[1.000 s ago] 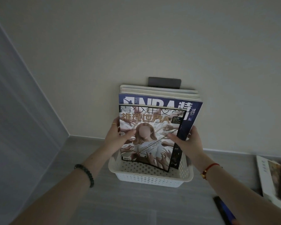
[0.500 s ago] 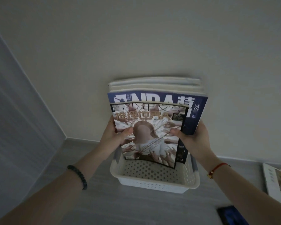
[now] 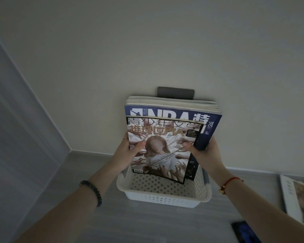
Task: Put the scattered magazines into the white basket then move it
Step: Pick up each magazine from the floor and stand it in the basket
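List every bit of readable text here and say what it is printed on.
"青少年文学": top line of the front magazine.
"推理世界A": gold title below it, same cover.
"NBA" (lower part hidden) and "特": blue magazine behind.
"ISSUE": upright, left of "NBA".
"24": blue magazine's right edge.
Small print on both covers and the floor magazine: too blurred to read.

Dim cream wall (image 3: 147, 41), grey floor (image 3: 139, 227) (small dark wall plate (image 3: 175, 91))

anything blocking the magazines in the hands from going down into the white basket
Nothing visible. The left hand and right hand grip the magazine stack right above the white basket, whose open top and perforated floor show bare; its far part is hidden behind the stack.
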`<state>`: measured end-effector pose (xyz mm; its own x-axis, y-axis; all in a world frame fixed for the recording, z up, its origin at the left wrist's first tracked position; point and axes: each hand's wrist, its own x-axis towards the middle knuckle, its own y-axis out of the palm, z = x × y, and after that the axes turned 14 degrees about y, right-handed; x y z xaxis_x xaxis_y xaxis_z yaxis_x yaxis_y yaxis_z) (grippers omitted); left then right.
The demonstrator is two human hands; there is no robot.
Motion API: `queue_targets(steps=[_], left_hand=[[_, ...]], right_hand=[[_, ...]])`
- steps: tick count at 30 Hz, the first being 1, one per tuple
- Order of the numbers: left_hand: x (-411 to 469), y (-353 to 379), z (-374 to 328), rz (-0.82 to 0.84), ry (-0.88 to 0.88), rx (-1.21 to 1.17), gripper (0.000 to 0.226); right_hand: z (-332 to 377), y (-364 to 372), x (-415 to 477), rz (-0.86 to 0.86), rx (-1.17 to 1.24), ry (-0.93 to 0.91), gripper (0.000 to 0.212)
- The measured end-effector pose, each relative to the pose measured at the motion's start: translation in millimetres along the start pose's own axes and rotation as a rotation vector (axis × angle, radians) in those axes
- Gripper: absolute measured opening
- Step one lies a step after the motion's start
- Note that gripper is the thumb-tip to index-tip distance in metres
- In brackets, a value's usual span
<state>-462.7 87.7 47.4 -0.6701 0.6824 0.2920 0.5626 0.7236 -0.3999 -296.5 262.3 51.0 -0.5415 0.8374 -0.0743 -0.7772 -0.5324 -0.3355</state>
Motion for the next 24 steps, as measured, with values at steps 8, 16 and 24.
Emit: queue_targets(steps=[8,16,24], left_hand=[[-21,17,-20,-0.175,-0.187,-0.112,0.064],[-83,42,-70,-0.244,-0.18,-0.127,0.043],[-173,143,-116,-0.026,-0.194,-0.262,0.044]], right_hand=[[-3,-20,-11,0.04,-0.303,0.132,0.058],[-35,-137,-73,0.019,-0.293,0.252,0.051],[-99,-272,-157,-0.071,-0.23,0.44,0.053]])
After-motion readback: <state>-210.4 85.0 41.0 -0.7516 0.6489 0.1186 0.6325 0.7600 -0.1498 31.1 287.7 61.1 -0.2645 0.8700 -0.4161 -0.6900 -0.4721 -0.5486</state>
